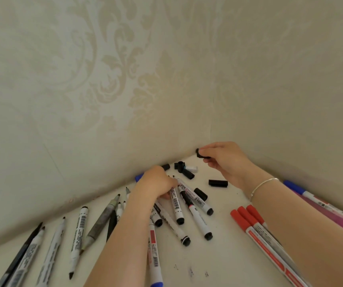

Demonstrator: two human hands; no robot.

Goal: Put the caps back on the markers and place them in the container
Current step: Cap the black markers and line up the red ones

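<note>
Several white markers with black ends lie fanned out in the middle of the white table. My left hand rests over their tips, fingers curled around one or more of them. Up near the wall corner, my right hand pinches a black cap between thumb and fingers. Loose black caps lie between the two hands. No container shows in this view.
Uncapped black and grey markers lie in a row at the left. Three red-capped markers lie at the right beside my right forearm, with a blue-capped marker and a pink object beyond. Patterned walls close the table's far sides.
</note>
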